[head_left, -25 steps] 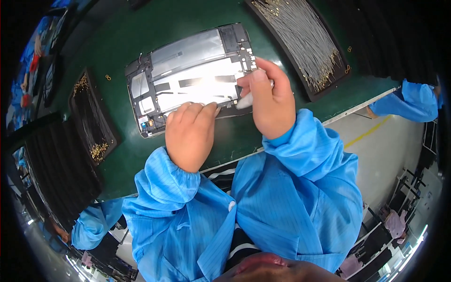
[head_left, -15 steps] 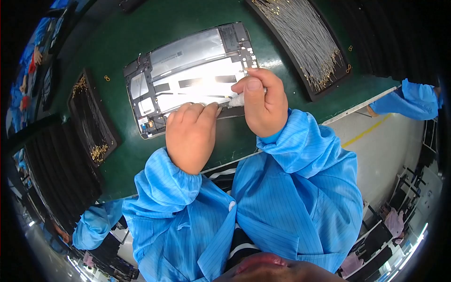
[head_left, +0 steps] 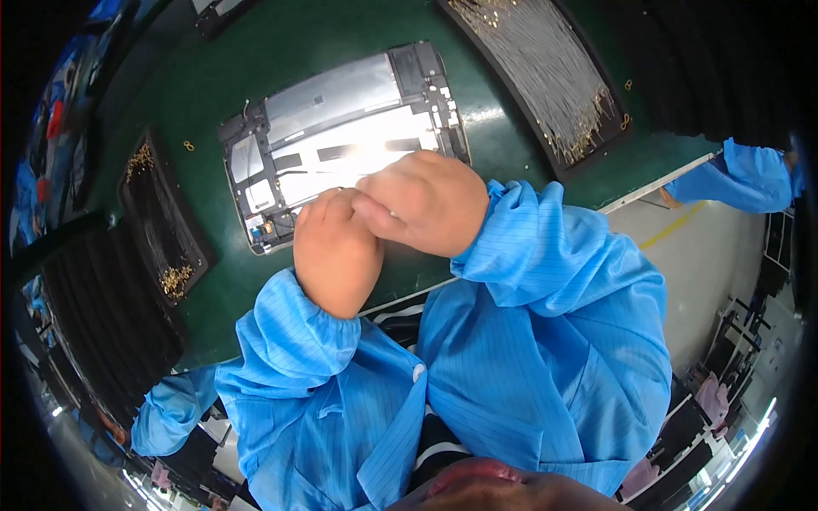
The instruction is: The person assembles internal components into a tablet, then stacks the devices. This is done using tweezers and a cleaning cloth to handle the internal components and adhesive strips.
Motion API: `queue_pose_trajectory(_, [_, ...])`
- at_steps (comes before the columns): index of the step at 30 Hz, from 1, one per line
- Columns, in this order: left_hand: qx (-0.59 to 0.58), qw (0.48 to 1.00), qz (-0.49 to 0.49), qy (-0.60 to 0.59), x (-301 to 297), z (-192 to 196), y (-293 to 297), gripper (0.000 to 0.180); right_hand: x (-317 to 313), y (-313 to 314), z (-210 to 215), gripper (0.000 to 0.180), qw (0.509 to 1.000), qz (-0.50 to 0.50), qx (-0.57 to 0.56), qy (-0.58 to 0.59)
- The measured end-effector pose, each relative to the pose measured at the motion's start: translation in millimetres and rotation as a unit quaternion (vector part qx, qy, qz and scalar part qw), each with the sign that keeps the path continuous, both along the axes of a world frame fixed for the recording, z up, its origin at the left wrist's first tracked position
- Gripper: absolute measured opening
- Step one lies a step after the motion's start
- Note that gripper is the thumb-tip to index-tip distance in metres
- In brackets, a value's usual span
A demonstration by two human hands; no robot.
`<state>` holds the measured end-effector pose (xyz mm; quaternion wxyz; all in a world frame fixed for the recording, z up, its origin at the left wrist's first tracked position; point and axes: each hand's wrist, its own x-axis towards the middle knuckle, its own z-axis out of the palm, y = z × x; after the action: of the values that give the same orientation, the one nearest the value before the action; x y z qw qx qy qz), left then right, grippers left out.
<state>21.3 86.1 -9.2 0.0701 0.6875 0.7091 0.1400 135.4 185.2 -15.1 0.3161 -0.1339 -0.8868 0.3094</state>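
An opened tablet (head_left: pixel 294 180) lies on the green table in front of me, its inside facing up with silvery panels, black strips and small boards along both ends. My left hand (head_left: pixel 338 251) is over its near edge, fingers bent and pressed together. Against those fingers rests my right hand (head_left: pixel 430 204), closed, with the thumb pointing left and the knuckles over the tablet's near right part. The fingertips of both hands meet and are largely hidden, so whatever they hold cannot be made out.
A black tray (head_left: pixel 588 153) of grey cables with gold ends stands at the far right. Another dark tray (head_left: pixel 183 230) with black cables sits on the left. Small yellow loops (head_left: pixel 189 146) lie on the table. Black stacked trays (head_left: pixel 102 298) line the left side. A co-worker's blue sleeve (head_left: pixel 741 183) shows at right.
My right hand has moved left and nearer to me, from the tablet's right side onto my left hand's fingers. The small whitish thing seen in its fingers is now hidden.
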Motion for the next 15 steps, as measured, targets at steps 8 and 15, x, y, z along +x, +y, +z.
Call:
queue_pose_trajectory(8, [0.034, 0.938, 0.343, -0.024, -68.4, 0.2, -27.4, 0.039, 53.4, 19.9, 10.2, 0.052, 0.776, -0.325, -0.533, -0.085])
queue_pose_trajectory(15, [-0.052, 0.820, 0.418, -0.388, -91.8, 4.3, -19.7, 0.047, 48.3, 26.5, 30.3, 0.046, 0.646, -0.149, -0.722, -0.196])
